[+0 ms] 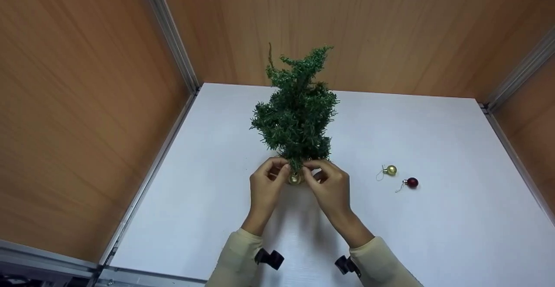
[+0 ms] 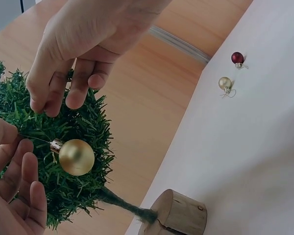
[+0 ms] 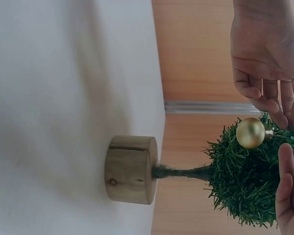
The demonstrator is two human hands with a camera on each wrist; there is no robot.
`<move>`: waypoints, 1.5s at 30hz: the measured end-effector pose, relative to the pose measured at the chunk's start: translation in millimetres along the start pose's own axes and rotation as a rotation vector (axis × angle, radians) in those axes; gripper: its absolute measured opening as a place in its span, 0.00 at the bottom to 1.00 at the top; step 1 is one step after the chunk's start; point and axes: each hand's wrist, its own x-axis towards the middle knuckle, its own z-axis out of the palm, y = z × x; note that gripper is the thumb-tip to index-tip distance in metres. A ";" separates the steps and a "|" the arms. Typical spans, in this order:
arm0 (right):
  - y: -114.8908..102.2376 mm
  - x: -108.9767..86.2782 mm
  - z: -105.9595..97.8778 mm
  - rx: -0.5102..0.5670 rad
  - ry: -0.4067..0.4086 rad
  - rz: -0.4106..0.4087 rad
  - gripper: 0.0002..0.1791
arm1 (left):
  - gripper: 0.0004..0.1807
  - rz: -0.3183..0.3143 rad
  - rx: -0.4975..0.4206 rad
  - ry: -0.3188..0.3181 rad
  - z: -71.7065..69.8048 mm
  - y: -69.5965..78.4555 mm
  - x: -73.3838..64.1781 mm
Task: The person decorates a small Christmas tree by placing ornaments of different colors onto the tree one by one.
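A small artificial Christmas tree (image 1: pixel 297 109) stands upright in front of me on a round wooden base (image 3: pixel 131 169). A gold ball ornament (image 2: pixel 76 157) hangs at a low front branch (image 1: pixel 295 162), between my two hands. My left hand (image 1: pixel 266 185) pinches the ornament's thin string (image 2: pixel 36 138) between thumb and forefinger, on the left side of the branch. Opposite it, my right hand (image 1: pixel 331 187) has thumb and forefinger pinched together at the branch tip, just above the ball. The ball's metal cap (image 2: pixel 56 145) points toward the foliage.
A second gold ball ornament (image 1: pixel 391 170) and a dark red one (image 1: pixel 412 183) lie with their strings on the white table (image 1: pixel 455 148), right of the tree. Wood-grain panels (image 1: pixel 368 31) with metal edge strips (image 1: pixel 173 35) enclose the table at the back and sides.
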 end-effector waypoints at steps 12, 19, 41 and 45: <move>0.5 -1.1 -6.3 0.021 0.020 0.003 0.03 | 0.06 0.047 0.042 0.066 -3.5 -30.1 14.6; 0.9 -2.1 -10.4 0.020 0.029 -0.001 0.03 | 0.07 0.090 0.039 0.104 -9.1 -29.5 24.5; 4.9 -6.6 -23.9 -0.016 0.078 -0.009 0.04 | 0.10 0.187 0.025 0.145 -11.6 -13.1 44.6; 7.0 -8.2 -26.3 -0.019 0.085 -0.004 0.04 | 0.10 0.201 0.017 0.139 -12.3 4.0 41.8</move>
